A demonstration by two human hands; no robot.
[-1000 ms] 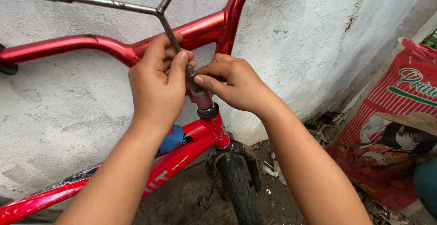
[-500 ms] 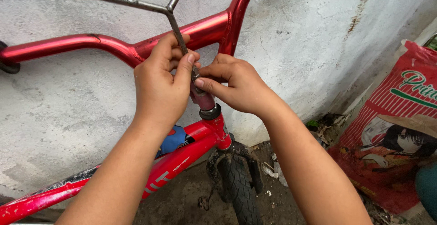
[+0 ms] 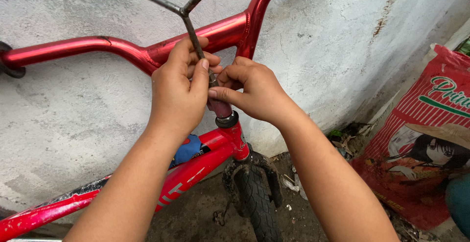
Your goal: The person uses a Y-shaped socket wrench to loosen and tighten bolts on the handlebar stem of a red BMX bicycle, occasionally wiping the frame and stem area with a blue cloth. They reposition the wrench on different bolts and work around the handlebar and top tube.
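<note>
Wrench [image 3: 188, 19]: three-armed metal socket wrench; one arm points down onto the stem [image 3: 220, 107] of the red bicycle, at scene centre, just above the head tube [image 3: 235, 136].
Change: against the frames of a second ago, the wrench's upper arms sit higher and have swung round; the left thumb now lies flat along the shaft. Judged a small turn of the tool on the stem fitting.
Left hand [image 3: 178, 92]: clenched round the lower shaft of the wrench, fingers curled, thumb pressed to the shaft.
Right hand [image 3: 254, 92]: closed at the socket end where it meets the stem, fingertips pinching; whether it holds the socket or the stem top cannot be told.
Handlebar [image 3: 147, 51]: red, curved, running left and up right behind both hands.
Frame [image 3: 196, 166]: red tube sloping to the near left, with a blue patch.
Front tyre [image 3: 257, 198]: black, knobbly, below the head tube, dirt on it.
Wall [image 3: 73, 119]: rough whitewashed, directly behind the bicycle.
Sack [image 3: 421, 139]: red printed bag, right side, leaning by the wall.
</note>
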